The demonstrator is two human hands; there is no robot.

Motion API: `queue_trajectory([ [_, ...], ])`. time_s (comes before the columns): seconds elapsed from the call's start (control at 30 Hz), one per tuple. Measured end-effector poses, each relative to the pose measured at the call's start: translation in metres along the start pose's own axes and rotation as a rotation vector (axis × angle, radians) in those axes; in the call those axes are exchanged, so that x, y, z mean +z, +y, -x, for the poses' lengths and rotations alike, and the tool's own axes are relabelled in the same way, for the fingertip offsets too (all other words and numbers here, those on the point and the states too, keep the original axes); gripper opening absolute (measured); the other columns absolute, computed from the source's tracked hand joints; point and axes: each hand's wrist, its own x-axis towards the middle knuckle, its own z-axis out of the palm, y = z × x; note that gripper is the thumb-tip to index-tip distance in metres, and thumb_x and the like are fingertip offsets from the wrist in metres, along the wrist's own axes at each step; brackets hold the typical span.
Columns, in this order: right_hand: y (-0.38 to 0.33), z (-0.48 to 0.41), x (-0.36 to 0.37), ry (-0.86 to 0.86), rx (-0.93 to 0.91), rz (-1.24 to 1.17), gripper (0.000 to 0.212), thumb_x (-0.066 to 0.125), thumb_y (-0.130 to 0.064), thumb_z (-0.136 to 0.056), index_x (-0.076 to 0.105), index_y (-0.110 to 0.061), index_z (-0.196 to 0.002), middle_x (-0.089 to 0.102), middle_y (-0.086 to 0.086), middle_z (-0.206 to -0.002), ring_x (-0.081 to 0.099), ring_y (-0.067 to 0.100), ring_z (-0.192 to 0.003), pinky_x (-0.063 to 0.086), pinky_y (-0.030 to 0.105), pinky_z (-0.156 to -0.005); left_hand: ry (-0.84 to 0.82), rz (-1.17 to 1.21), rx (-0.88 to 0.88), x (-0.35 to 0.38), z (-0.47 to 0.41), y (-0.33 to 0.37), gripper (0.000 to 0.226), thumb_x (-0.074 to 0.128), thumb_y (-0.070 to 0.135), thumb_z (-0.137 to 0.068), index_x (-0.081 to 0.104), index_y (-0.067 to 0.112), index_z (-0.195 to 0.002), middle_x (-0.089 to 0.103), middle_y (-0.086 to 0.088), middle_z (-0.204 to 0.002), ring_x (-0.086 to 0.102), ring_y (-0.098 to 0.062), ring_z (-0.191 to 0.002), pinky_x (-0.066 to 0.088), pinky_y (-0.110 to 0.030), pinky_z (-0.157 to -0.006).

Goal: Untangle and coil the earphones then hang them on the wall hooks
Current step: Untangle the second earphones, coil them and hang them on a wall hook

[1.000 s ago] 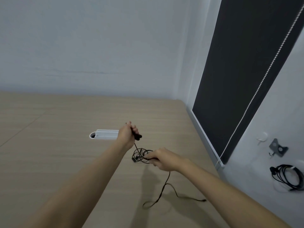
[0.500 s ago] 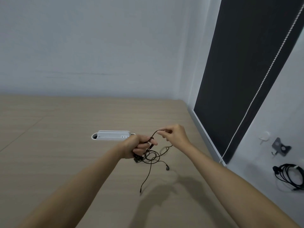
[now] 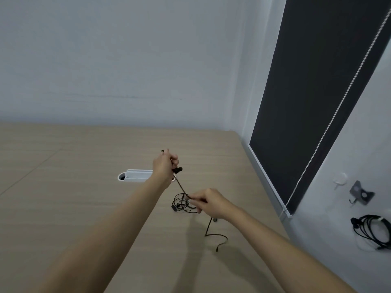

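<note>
Black wired earphones hang in a tangled loop above the wooden table. My left hand is raised and shut on one end of the cord, an earbud poking out beside its fingers. My right hand sits lower and to the right, pinching the cord at the tangle. A taut strand runs between both hands. A loose tail trails onto the table below my right hand. On the right wall are a white hook and a dark hook.
A second coiled black cable hangs on the right wall near the frame edge. A white cable tray sits in a table slot behind my left hand. A dark roller blind with a bead chain covers the window.
My left hand rose and moved away from me with the cord end. My right hand dropped from near the left hand down to the tangle, stretching a strand between them. The tail shifted right.
</note>
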Motion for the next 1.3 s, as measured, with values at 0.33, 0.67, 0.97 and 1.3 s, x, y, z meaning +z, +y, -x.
queue_trajectory([
  [0.33,-0.003,0.002,-0.042,0.172,-0.079,0.232,0.022,0.058,-0.023,-0.089,0.073,-0.013,-0.102,0.074,0.011,-0.085,0.054,0.012,-0.069,0.038,0.02,-0.064,-0.606,-1.137,0.068,-0.031,0.009,-0.029,0.033,0.033,0.018,-0.1,0.055,-0.002,-0.113,0.046,0.0,-0.049,0.036,-0.002,-0.023,0.03,-0.016,-0.03],
  [0.67,0.022,-0.005,-0.045,0.171,0.0,0.457,0.024,0.048,-0.017,-0.093,0.067,-0.002,-0.093,0.07,0.017,-0.089,0.062,0.036,-0.086,0.048,0.038,-0.074,-0.761,-0.388,-0.659,-0.027,0.021,0.004,0.045,0.026,0.021,-0.098,0.044,0.014,-0.057,0.017,0.012,-0.035,0.002,-0.007,-0.037,0.009,-0.012,-0.025],
  [0.97,0.049,0.006,-0.025,0.236,0.151,0.388,0.033,0.038,0.008,-0.08,0.065,-0.002,-0.097,0.064,0.022,-0.083,0.063,0.039,-0.085,0.046,0.036,-0.065,-1.16,0.31,-0.791,-0.045,0.004,0.019,0.031,0.027,0.017,-0.099,0.05,0.006,-0.082,0.014,0.008,-0.05,0.011,-0.005,-0.039,0.009,-0.019,-0.041],
  [1.3,0.016,0.021,0.001,-0.18,-0.074,0.705,0.026,0.044,-0.014,-0.092,0.063,-0.014,-0.11,0.067,0.013,-0.109,0.06,0.034,-0.103,0.048,0.037,-0.075,-0.324,0.49,-0.318,-0.019,-0.015,0.015,0.025,0.031,0.009,-0.097,0.055,0.0,-0.096,0.029,0.004,-0.032,0.021,-0.004,-0.027,0.019,-0.016,-0.029],
])
